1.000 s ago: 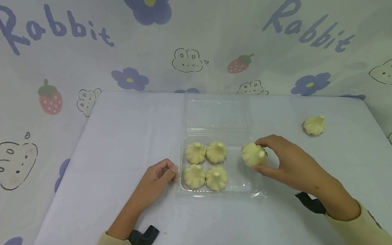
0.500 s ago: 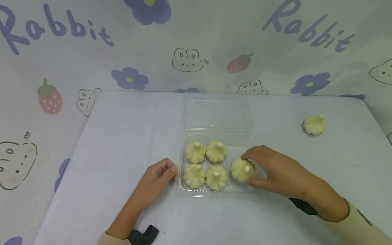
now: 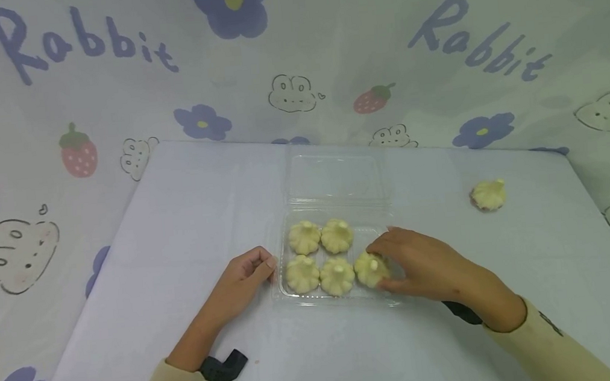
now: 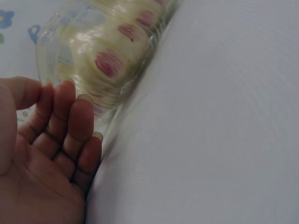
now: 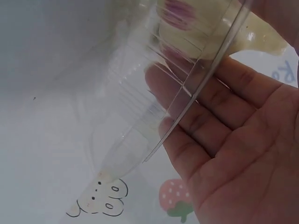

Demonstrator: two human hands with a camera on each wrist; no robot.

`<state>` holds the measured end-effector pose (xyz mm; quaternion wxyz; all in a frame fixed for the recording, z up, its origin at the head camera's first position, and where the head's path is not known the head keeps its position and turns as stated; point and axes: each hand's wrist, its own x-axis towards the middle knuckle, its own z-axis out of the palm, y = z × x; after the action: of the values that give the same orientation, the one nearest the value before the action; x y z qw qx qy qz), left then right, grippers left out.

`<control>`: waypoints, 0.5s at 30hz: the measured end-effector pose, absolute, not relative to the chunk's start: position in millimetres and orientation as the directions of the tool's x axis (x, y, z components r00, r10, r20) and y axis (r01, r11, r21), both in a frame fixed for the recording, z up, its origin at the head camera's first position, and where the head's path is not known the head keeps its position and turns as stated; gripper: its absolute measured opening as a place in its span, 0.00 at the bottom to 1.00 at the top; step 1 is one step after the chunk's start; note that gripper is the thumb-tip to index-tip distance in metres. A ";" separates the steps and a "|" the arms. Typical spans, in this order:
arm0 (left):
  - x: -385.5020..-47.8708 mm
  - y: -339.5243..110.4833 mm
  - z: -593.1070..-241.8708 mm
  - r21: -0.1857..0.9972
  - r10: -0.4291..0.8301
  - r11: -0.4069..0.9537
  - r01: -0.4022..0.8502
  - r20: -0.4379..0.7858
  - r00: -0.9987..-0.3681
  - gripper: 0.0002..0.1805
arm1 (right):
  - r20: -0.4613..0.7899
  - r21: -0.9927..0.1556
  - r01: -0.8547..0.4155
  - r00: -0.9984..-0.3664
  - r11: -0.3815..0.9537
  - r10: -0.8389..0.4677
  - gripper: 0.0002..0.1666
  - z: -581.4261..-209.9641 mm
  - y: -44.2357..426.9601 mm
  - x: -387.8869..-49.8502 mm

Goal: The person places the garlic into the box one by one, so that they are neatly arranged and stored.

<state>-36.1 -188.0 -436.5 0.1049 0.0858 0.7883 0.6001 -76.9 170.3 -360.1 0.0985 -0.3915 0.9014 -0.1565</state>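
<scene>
A clear plastic box [image 3: 369, 297] lies with its lid [image 3: 336, 177] folded back, several pale yellow ridged, garlic-like pieces [image 3: 305, 237] in its left and middle parts. My right hand [image 3: 431, 264] holds another such piece [image 3: 370, 269] between thumb and fingers in the box's front right part; in the right wrist view the fingers [image 5: 210, 112] show through the clear wall. At the box's left edge, my left hand [image 3: 242, 284] pinches the rim; the left wrist view shows the thumb and curled fingertips by the clear edge [image 4: 44, 51], purple marks on the pieces [image 4: 110, 63] inside.
One more pale piece [image 3: 488, 195] sits on the white tabletop [image 3: 202, 199] to the right of the box. Behind the table hangs a cloth [image 3: 229, 70] printed with rabbits, flowers and strawberries. Dark bands [image 3: 224, 367] are at both wrists.
My right hand has moved left and toward the front, bringing its piece from above the box's right side into the front right part. The left hand has stayed at the rim.
</scene>
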 end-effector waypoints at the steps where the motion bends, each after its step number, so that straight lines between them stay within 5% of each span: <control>1: -36.2 -187.9 -436.8 0.965 0.263 0.263 0.010 -0.061 -0.963 0.13 | -0.061 -0.363 -0.676 -0.670 0.642 -0.740 0.29 -360.1 170.5 -77.2; 15: -36.6 -187.8 -438.5 0.965 0.260 0.261 0.009 -0.061 -0.964 0.13 | -0.128 -0.374 -0.709 -0.599 0.598 -0.791 0.31 -361.9 169.9 -82.1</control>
<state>-36.6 -187.8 -438.5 0.1044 0.0856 0.7871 0.6019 -82.1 169.9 -361.9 0.1415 -0.4249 0.8825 -0.1437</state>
